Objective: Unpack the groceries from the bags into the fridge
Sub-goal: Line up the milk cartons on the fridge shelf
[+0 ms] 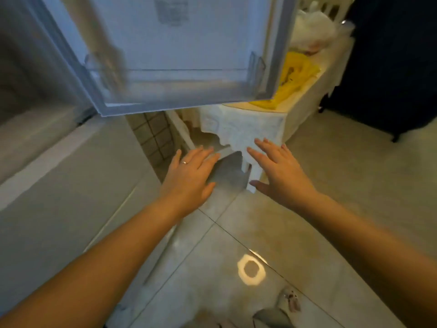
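The fridge, a tall white cabinet at our left, stands with its white door (179,50) swung wide above our hands; the clear shelf (165,74) low on the door looks bare, though blur hides detail. The glossy pale tiled floor (331,197) fills the lower view. Beyond the door, the counter draped in a white lace cloth (246,129) carries a crumpled yellow plastic bag (295,79) and, further back, a translucent white plastic bag (314,31); we cannot see what is inside either. Our left hand (189,171), wearing a thin ring (184,162), and our right hand (279,169) reach forward side by side, both spread flat with straight fingers and carrying nothing, well short of the bags. We judge that the step in hand is fetching the next item. To do it well, we should step round the door edge, open the bag mouth with one hand, and lift items with the other.
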Motion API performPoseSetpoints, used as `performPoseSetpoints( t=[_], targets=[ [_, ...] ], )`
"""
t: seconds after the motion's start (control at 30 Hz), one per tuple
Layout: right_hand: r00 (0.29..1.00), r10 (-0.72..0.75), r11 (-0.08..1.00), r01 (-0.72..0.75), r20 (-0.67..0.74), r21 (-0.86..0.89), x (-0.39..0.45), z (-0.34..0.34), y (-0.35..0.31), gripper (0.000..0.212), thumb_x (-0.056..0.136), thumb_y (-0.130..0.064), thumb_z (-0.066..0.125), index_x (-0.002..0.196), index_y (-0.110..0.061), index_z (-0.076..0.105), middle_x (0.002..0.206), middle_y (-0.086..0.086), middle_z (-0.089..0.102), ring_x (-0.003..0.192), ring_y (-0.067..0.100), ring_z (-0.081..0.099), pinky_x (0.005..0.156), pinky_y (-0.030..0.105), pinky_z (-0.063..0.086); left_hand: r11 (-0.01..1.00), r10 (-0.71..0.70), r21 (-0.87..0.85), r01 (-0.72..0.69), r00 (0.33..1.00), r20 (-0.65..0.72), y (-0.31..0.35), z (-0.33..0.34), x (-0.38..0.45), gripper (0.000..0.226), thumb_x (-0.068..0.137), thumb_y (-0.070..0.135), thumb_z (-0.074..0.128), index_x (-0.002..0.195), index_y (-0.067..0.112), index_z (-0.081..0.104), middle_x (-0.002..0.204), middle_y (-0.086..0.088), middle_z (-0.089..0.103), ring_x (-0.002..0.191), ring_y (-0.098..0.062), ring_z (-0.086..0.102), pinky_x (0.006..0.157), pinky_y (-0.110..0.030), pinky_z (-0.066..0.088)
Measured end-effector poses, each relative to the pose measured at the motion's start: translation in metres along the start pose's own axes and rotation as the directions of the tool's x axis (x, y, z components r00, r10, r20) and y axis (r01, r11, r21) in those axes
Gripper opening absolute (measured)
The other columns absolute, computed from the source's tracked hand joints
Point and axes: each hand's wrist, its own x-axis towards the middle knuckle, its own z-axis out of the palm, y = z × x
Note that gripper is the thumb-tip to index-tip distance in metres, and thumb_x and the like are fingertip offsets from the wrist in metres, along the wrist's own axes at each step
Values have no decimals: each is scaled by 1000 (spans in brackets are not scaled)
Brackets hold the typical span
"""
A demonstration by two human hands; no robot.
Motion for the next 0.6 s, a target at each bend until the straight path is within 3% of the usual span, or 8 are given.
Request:
performPoseSetpoints(
  t=[0.17, 0.37, 0.6],
  targets=[
    [983, 160, 984, -151, 88, -95, -65, -22, 118, 79, 74, -35, 76, 141, -14, 39, 148, 14, 35, 138, 32, 29, 110, 55, 25, 988, 109, -114, -102, 993, 56, 103, 58, 80, 66, 78, 32, 73, 136, 14, 47, 140, -8, 48, 130, -29, 43, 104, -58, 29],
    [945, 282, 956, -263, 164, -126, -115, -47, 248, 77, 80, -39, 70, 144, -15, 33, 151, 12, 28, 142, 29, 21, 113, 49, 17, 972, 155, -197, -131, 981, 115, 211, 111, 170, 63, 85, 36, 64, 140, 17, 40, 146, -6, 40, 137, -27, 33, 110, -56, 22],
    [913, 362, 932, -351, 190, -90, -107, -57, 366, 78, 81, -40, 68, 146, -17, 29, 154, 10, 24, 143, 26, 17, 115, 45, 12, 965, 165, -232, -123, 971, 173, 272, 152, 259, 63, 86, 37, 62, 142, 18, 38, 147, -4, 39, 137, -25, 32, 110, -53, 20]
  ],
)
